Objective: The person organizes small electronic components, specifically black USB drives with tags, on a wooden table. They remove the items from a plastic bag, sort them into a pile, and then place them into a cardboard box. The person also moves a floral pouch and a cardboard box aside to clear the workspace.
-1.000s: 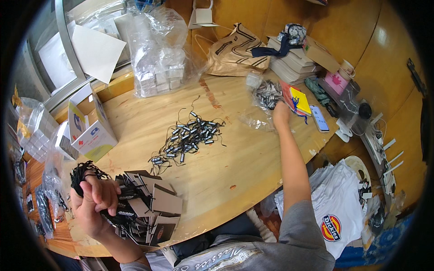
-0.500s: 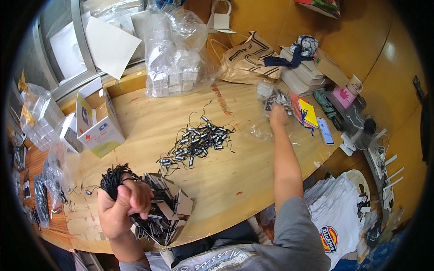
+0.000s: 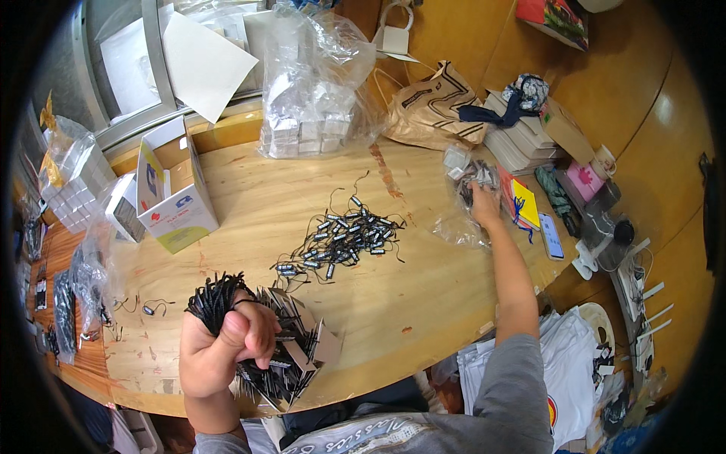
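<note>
My left hand [image 3: 224, 342] is closed around a thick bundle of black strings [image 3: 213, 299] from which many small card tags [image 3: 295, 352] hang, near the table's front edge. My right hand [image 3: 484, 203] reaches far to the right, into a clear plastic bag [image 3: 463, 204] holding small dark pieces, and grips it. Between the two hands a loose pile of black string tags [image 3: 340, 238] lies on the wooden table [image 3: 423, 295].
An open white box [image 3: 175, 189] stands at the left. A large clear bag of small white boxes [image 3: 310, 98] and a brown paper bag [image 3: 431, 110] sit at the back. Notebooks, a phone [image 3: 552, 236] and stacked papers lie at the right. More bags line the left edge.
My left hand with the tag bundle has risen and shifted right toward the centre. The right hand has stayed at the plastic bag, closing on it.
</note>
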`<state>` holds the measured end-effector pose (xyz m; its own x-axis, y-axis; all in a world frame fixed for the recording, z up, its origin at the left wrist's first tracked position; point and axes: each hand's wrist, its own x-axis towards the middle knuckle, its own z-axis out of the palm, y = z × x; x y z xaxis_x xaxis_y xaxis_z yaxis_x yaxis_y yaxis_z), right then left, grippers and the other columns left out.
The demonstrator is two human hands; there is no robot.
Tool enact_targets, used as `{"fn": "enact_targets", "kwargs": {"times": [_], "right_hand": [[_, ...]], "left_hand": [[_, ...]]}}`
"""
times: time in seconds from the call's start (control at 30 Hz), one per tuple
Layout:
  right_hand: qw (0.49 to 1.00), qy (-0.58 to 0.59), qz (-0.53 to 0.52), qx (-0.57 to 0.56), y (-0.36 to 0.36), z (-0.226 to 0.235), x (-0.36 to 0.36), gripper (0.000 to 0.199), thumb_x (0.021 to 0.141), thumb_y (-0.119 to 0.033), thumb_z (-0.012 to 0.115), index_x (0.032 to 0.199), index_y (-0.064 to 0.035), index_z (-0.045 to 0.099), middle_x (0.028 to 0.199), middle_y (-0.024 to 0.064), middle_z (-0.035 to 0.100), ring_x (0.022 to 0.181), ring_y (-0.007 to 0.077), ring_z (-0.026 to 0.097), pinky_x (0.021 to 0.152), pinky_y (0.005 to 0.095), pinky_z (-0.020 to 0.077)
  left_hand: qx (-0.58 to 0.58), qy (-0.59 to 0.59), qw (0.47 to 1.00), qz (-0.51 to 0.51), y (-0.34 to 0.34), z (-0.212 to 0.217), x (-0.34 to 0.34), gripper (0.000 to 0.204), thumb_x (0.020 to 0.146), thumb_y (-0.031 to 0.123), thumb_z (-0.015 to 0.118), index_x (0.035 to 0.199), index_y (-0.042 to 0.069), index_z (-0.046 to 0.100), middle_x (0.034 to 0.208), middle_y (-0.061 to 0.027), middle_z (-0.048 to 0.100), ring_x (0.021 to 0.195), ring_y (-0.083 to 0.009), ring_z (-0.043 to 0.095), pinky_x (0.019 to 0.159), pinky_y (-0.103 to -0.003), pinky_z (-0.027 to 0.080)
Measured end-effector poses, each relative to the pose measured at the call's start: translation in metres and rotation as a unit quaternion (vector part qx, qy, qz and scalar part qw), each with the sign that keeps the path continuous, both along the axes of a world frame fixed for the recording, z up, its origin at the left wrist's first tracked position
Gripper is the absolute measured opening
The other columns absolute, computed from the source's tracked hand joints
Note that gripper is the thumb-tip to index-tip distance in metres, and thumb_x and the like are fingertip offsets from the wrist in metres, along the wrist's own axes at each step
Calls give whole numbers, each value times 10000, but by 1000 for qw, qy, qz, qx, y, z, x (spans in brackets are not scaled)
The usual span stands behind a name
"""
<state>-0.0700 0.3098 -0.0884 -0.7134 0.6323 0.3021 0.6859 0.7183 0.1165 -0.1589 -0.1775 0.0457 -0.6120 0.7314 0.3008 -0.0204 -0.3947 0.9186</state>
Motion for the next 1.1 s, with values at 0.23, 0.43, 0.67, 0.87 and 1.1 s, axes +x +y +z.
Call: {"fn": "enact_targets", "kwargs": {"times": [0.23, 0.43, 0.67, 0.87, 1.1], "right_hand": [[912, 97, 205, -341, 5, 47, 10, 468, 644, 100, 451, 1067, -91, 390, 936, 138, 513, 905, 239, 496, 775, 310, 381], [869, -84, 204, -443, -30, 84, 3, 362, 717, 83, 438, 1039, -77, 398, 891, 112, 526, 649, 131, 526, 567, 249, 423], [909, 69, 182, -368, -34, 127, 6, 287, 696, 79, 447, 957, 4, 539, 687, 59, 565, 503, 94, 515, 478, 217, 419], [857, 371, 232, -271, -13, 138, 15, 201, 705, 36, 460, 876, 21, 565, 642, 39, 568, 552, 105, 547, 505, 228, 426], [940, 286, 182, 46, -37, 177, 5, 193, 739, 34, 456, 879, -17, 578, 788, -6, 576, 656, 106, 532, 609, 238, 421]], "left_hand": [[2, 0, 1000, -15, 5, -2, -2, 341, 834, 282, 429, 581, 52, 426, 496, -24, 434, 426, -108, 434, 601, -261, 377], [-8, 5, 1000, -3, 5, -3, -2, 342, 836, 278, 426, 579, 53, 425, 485, -21, 431, 423, -106, 433, 599, -260, 380], [-7, 4, 1000, -2, 3, -2, -4, 331, 839, 265, 424, 586, 53, 424, 475, -11, 420, 418, -107, 433, 598, -257, 383], [-5, -5, 1000, -13, 3, -2, -6, 326, 841, 263, 422, 593, 51, 422, 467, -8, 405, 423, -106, 430, 589, -251, 382], [-10, -3, 1000, -4, 3, -1, -5, 328, 840, 265, 425, 595, 47, 420, 460, -8, 395, 424, -107, 429, 583, -250, 381]]}}
